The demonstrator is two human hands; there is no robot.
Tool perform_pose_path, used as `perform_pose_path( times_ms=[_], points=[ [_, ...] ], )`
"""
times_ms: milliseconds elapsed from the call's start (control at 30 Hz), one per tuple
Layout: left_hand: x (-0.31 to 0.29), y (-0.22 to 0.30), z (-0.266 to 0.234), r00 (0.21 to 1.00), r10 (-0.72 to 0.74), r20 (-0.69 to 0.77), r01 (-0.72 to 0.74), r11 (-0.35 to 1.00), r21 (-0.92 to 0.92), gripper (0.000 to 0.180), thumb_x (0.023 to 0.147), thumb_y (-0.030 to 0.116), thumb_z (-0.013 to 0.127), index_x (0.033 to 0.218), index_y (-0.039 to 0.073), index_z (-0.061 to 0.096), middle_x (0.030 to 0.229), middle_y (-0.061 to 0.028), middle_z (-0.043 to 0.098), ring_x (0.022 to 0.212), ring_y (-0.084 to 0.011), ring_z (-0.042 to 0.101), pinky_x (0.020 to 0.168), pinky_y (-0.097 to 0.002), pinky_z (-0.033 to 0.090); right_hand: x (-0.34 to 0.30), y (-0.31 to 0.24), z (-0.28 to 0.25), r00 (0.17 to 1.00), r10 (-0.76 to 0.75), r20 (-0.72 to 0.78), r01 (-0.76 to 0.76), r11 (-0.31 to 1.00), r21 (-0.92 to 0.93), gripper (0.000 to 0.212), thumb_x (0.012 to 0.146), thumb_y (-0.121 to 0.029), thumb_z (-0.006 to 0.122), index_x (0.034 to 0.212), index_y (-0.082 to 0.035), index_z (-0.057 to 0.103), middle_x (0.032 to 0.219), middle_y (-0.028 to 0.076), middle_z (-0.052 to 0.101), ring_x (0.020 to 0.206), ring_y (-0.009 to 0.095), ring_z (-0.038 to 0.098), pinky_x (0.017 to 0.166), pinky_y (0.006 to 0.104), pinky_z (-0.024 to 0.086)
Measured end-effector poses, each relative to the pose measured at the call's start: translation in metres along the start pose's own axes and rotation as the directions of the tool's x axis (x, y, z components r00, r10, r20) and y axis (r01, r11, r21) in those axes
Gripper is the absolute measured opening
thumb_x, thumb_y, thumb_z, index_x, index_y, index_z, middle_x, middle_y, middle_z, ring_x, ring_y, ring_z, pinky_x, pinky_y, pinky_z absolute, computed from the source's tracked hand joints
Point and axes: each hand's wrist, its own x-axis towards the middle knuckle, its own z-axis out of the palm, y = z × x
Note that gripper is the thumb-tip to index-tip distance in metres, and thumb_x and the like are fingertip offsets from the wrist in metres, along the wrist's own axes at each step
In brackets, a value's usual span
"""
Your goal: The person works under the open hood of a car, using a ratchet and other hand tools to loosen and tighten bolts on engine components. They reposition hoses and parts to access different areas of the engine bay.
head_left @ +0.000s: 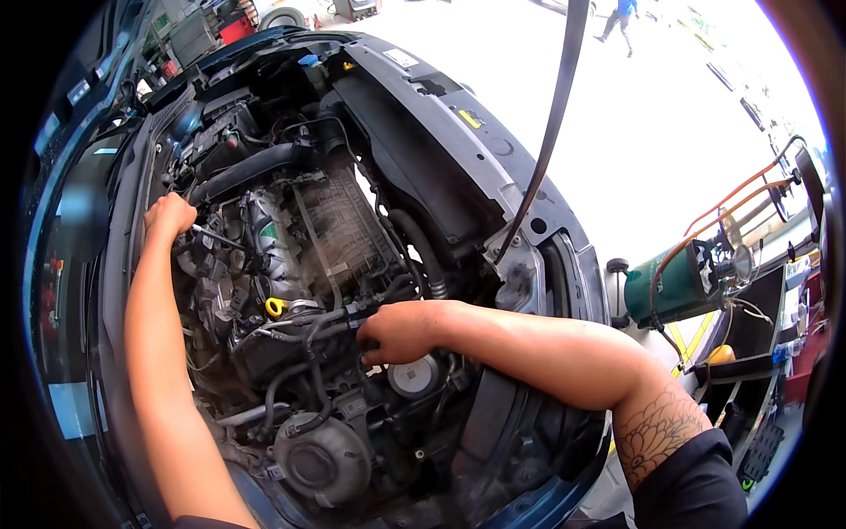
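Over the rear edge of the engine bay, my left hand (170,214) is closed in a fist by the cowl. A thin dark rod with a shiny end (216,236) lies just beside it; whether my fingers hold it I cannot make out. My right hand (398,333) reaches in from the right with its fingers curled down among the black hoses (326,331). What those fingertips grip is hidden. Next to that hand sits a round pale cap (412,376). The engine (273,251) lies between my hands, with a yellow dipstick ring (277,307) on its near side.
A prop rod (551,115) rises from the front panel (458,132). The round grey reservoir (322,458) is nearest me. To the right stand a green tank (665,286) with orange hoses and a tool cart (749,353). A person (621,22) walks far off.
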Motion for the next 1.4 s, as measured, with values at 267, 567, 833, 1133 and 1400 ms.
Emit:
perform_pose_path(
  times_ms=[267,567,833,1133,1400],
  points=[
    [0.006,-0.022,0.022,0.993,0.037,-0.115,-0.054,0.988,-0.147,0.044,0.089,0.04,0.061,0.117,0.008,0.072,0.122,-0.0202,0.069,0.117,-0.0387,0.065,0.098,-0.0495,0.052,0.001,-0.002,0.002,0.999,-0.032,-0.013,0.032,0.999,0.017,0.043,0.097,-0.038,0.061,0.122,-0.004,0.068,0.109,0.022,0.073,0.106,0.04,0.068,0.097,0.0463,0.052],
    [0.005,-0.08,0.066,0.424,0.753,-0.503,-0.672,0.634,0.383,0.042,0.091,0.04,0.07,0.12,0.011,0.058,0.101,-0.0138,0.059,0.096,-0.0337,0.06,0.085,-0.0431,0.047,0.004,0.002,0.005,1.0,-0.002,0.02,0.001,1.0,0.028,0.045,0.098,-0.039,0.059,0.127,-0.005,0.067,0.114,0.021,0.072,0.11,0.039,0.067,0.101,0.0451,0.051],
    [0.0,-0.099,0.075,0.859,0.424,-0.288,-0.456,0.889,-0.048,0.088,0.084,0.039,0.08,0.156,0.022,0.031,0.132,-0.0201,0.059,0.113,-0.0419,0.063,0.094,-0.0502,0.051,0.002,-0.003,-0.003,0.999,0.01,0.03,-0.01,1.0,-0.004,0.045,0.098,-0.04,0.058,0.126,-0.006,0.068,0.115,0.02,0.072,0.111,0.039,0.066,0.1,0.0464,0.051],
    [-0.03,-0.123,0.082,0.949,0.212,-0.234,-0.282,0.901,-0.329,0.055,0.092,0.007,0.058,0.146,0.013,0.049,0.106,-0.0278,0.07,0.105,-0.0452,0.066,0.094,-0.0508,0.052,-0.004,-0.004,0.003,0.999,-0.026,-0.024,0.023,0.995,-0.101,0.042,0.096,-0.04,0.059,0.118,-0.006,0.069,0.107,0.02,0.073,0.102,0.041,0.069,0.093,0.0488,0.054],
    [-0.134,-0.077,0.088,0.966,-0.077,0.248,0.26,0.288,-0.922,0.04,0.104,0.035,0.055,0.126,0.002,0.051,0.094,-0.013,0.068,0.051,-0.0189,0.063,0.046,-0.0365,0.053,-0.004,-0.015,0.01,0.976,-0.168,-0.142,0.141,0.974,-0.178,0.036,0.094,-0.037,0.062,0.109,-0.005,0.07,0.099,0.021,0.073,0.097,0.041,0.07,0.087,0.0501,0.056]
  ],
)
